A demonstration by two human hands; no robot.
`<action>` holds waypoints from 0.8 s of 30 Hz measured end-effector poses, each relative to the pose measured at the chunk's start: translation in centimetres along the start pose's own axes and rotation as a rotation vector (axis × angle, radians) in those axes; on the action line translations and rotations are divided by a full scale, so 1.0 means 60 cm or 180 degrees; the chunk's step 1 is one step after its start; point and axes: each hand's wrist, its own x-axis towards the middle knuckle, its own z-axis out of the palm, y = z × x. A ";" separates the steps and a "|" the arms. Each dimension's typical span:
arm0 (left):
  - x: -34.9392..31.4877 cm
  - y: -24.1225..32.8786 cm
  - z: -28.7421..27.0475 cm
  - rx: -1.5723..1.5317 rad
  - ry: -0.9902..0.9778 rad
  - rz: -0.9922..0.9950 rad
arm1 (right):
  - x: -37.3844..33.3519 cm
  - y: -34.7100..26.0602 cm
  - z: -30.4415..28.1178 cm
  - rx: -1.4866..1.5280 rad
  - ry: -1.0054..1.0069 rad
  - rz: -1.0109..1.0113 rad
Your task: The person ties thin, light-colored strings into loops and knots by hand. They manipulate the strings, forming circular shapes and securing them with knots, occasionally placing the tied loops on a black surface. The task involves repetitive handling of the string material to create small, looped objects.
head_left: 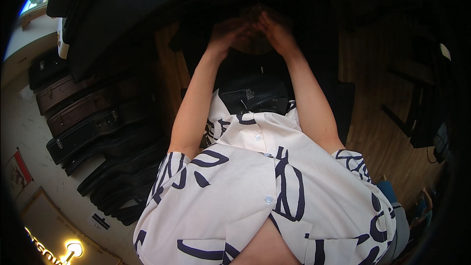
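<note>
Both of my forearms stretch forward into deep shadow at the top of the view. My left hand (228, 34) and my right hand (275, 30) come close together there, fingertips toward each other. Motion and darkness smear the fingers, so whether they touch or grip anything is unclear. Just below and between the hands shows a dim brownish rounded patch (252, 45), too dark to name. Nearer to me, a black mesh-like item (252, 93) lies at my lap, between my forearms.
Several dark instrument cases (81, 122) stand in a row along the left wall. A large dark form (122, 14) spans the upper left. Wooden floor (370, 132) extends to the right, with dark furniture legs (405, 113) on it. A lit sign (73, 249) glows at lower left.
</note>
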 end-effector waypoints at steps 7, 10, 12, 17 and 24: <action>-0.005 0.009 -0.002 -0.0153 -0.0144 -0.0017 | -0.006 -0.027 0.000 0.0154 -0.0627 0.0274; 0.001 0.003 0.000 -0.0567 -0.0300 0.0022 | -0.014 -0.037 0.010 0.0106 -0.0788 0.0393; 0.006 0.003 -0.003 -0.0709 -0.0391 -0.0122 | -0.017 -0.039 0.016 0.0057 -0.0753 0.0399; -0.001 0.020 0.012 -0.0869 -0.0228 -0.0421 | -0.014 -0.037 0.011 -0.0061 -0.1029 0.0235; 0.006 0.004 -0.020 -0.0877 -0.0667 -0.0977 | -0.011 -0.020 -0.001 -0.0737 -0.0800 0.0230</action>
